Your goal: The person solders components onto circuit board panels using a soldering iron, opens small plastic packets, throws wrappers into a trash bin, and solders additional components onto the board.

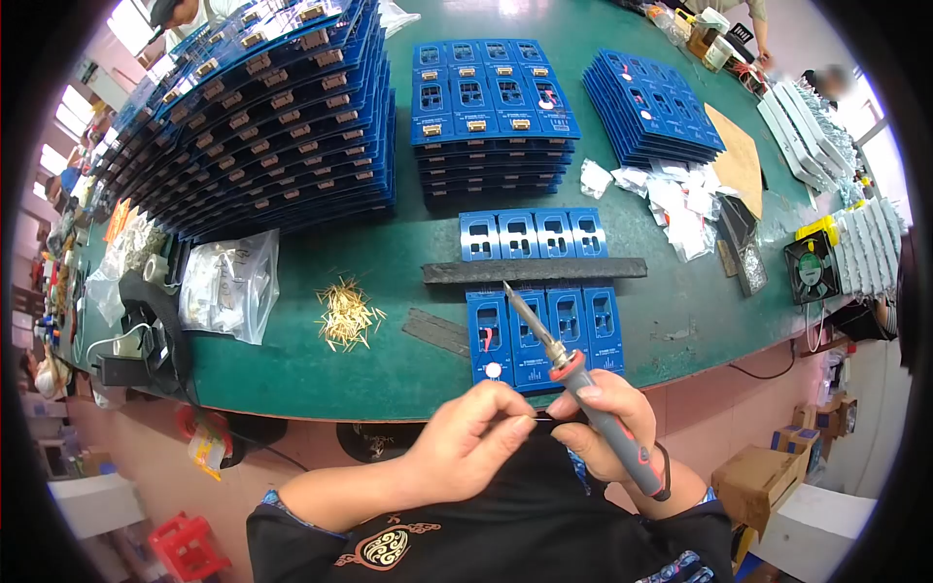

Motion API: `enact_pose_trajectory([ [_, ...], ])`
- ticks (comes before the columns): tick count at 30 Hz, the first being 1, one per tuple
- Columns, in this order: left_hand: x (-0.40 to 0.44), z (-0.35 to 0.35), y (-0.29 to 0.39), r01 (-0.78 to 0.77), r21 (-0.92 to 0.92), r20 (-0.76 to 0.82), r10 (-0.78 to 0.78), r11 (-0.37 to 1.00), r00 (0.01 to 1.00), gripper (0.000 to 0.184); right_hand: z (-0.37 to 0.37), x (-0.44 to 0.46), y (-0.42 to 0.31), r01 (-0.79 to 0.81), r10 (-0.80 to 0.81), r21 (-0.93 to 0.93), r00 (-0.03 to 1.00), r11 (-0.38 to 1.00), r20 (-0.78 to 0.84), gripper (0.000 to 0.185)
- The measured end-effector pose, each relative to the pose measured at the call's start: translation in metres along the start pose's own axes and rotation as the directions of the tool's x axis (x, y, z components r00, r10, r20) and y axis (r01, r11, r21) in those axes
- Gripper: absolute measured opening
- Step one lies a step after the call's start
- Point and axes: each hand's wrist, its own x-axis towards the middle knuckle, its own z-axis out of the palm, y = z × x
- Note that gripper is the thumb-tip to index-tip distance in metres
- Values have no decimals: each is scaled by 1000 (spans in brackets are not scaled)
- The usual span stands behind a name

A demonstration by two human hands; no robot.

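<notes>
My right hand (610, 420) is wrapped around a soldering iron (583, 381) with a grey and red handle. Its metal tip points up and away, over the front blue circuit board panel (549, 335). Thumb and forefinger of my left hand (476, 439) are pinched together near the table's front edge. A thin, pale, wire-like strand spans the small gap between both hands; its kind is unclear. A black bar (535, 272) lies across the panel. One small white round part (494, 371) sits at the panel's near left corner, close to my left fingers.
Tall stacks of blue boards (282, 126) stand at the back left, with a middle stack (496, 97) and right stack (651, 107). Gold pins (348, 316) lie in a heap beside a plastic bag (228, 287). A fan (812, 267) stands at right. Other people are across the table.
</notes>
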Motion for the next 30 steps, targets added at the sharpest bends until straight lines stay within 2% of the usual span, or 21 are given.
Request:
enact_pose_trajectory([
  [2, 1, 11, -1, 98, -184, 28, -94, 978, 995, 13, -2, -7, -4, -37, 38, -7, 999, 999, 21, 50],
  [3, 2, 14, 0, 108, -218, 35, -103, 970, 994, 13, -3, -9, -5, -57, 58, -13, 998, 998, 31, 50],
  [6, 2, 20, 1, 138, -322, 63, -124, 937, 990, 14, 0, -7, -6, 26, -31, -110, 999, 994, -44, 47],
  [9, 0, 20, -2, 96, -243, 66, -82, 965, 994, 13, -1, -9, -15, 6, -13, -179, 999, 984, -39, 45],
  [12, 0, 10, 5, -144, 160, 50, 137, 977, 989, 9, 0, -10, -25, -5, -12, -205, 997, 979, -81, 44],
  [18, 1, 9, 11, -243, 285, 74, 232, 927, 970, 9, 4, -15, -32, -15, -16, -220, 990, 975, -140, 42],
  [21, 5, 10, 12, -323, 340, 99, 307, 883, 946, 11, -4, -17, -32, -6, -8, -200, 998, 980, -65, 45],
  [24, 13, 6, 22, -318, 413, 151, 280, 853, 948, 12, -13, -20, -29, -11, -6, -186, 996, 982, -90, 45],
  [28, 34, -18, 36, -311, 516, 47, 336, 798, 941, 9, -52, -14, -15, -35, -33, -238, 960, 971, -278, 42],
  [30, 50, -33, 45, -300, 576, -38, 392, 760, 919, 9, -83, -15, -6, -82, 20, -191, 951, 978, -308, 37],
])
